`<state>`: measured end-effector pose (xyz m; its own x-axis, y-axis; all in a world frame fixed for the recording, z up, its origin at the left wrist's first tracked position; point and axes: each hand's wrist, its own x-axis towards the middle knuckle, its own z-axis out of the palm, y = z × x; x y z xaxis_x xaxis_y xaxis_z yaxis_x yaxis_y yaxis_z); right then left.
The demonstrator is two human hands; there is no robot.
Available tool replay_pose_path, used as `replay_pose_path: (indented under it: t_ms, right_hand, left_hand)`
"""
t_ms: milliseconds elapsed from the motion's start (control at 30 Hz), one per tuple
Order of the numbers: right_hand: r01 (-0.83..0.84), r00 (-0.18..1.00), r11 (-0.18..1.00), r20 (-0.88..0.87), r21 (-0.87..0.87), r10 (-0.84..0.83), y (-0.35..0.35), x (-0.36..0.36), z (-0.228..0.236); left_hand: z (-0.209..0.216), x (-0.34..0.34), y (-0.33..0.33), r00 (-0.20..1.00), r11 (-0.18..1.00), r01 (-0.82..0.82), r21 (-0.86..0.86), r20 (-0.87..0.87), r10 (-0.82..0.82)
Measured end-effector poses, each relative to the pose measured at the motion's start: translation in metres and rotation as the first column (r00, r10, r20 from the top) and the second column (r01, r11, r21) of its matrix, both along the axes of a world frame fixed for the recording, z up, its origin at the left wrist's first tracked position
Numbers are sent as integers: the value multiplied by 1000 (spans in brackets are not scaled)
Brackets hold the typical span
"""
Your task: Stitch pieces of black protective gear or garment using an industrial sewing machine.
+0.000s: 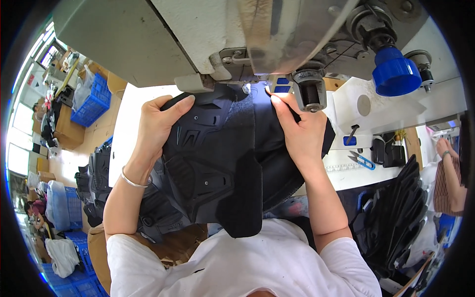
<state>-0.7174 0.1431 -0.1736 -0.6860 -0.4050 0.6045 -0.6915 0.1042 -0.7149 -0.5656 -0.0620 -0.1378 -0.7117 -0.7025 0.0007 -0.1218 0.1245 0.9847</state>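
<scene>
This looks like a sewing workshop: a bulky off-white metal sewing machine (213,29) over a white worktable (127,121), blue-handled thread snips (366,162) at right, blue plastic lattice crates (91,104) and brown cardboard boxes (69,129) far left, stacked black curved pieces (403,213) near right.

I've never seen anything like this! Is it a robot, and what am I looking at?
No robot, just a person using two bare hands. A wide fisheye camera on their head looks down, so straight edges bend near the rim. The big pale machine along the top looks like a sewing machine. The person's left grip holds a black panel with raised shapes, thumb on top. The right grip holds plain black fabric beside it, close to the machine; whether the two are joined is hard to tell. On the white table, over to the right, lie blue-handled snips.
</scene>
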Motion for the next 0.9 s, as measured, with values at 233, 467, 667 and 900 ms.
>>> replay_pose_path:
  t_ms: [233,467,667,900]
  right_hand:
    - [-12,1000,999,1,-37,13,0,-2,-3]
    - [-15,999,1000,47,27,13,2,-2,-2]
    - [-39,997,999,71,-9,40,3,-7,-3]
    - [-40,994,992,104,123,27,5,-10,6]
  left_hand:
    - [5,-2,3,999,1000,-11,-14,39,11]
    - [4,0,2,999,999,-5,-39,38,6]
    - [-6,3,-4,998,997,-15,-82,61,20]
    - [-7,-1,-1,999,996,-28,79,30,25]
